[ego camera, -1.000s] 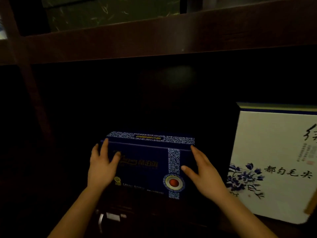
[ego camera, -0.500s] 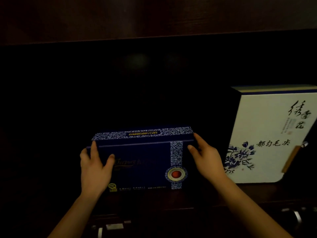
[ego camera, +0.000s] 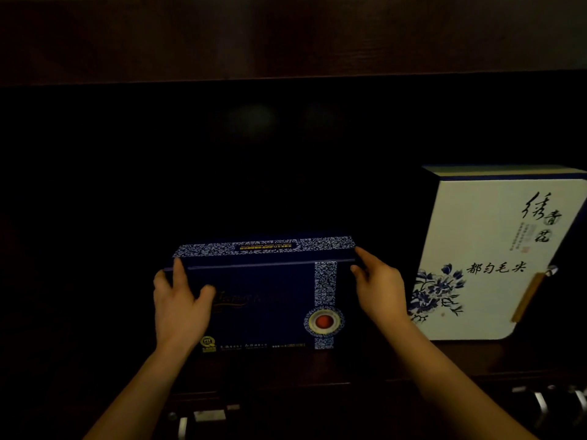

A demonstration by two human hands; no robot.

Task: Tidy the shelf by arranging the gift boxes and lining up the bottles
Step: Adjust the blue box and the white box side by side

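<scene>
both hands on the blue box (ego camera: 263, 296), which stands upright on the dark shelf (ego camera: 317, 366), about centre of the bay. left hand (ego camera: 179, 308) grips its left end, fingers over the top corner, thumb across the front. right hand (ego camera: 379, 289) clamps the right end, fingertips at the upper edge. off to the right, apart from it, the taller white box (ego camera: 482, 258) with blue flowers stands upright too. metal handles (ego camera: 203, 416) glint below the shelf edge.
</scene>
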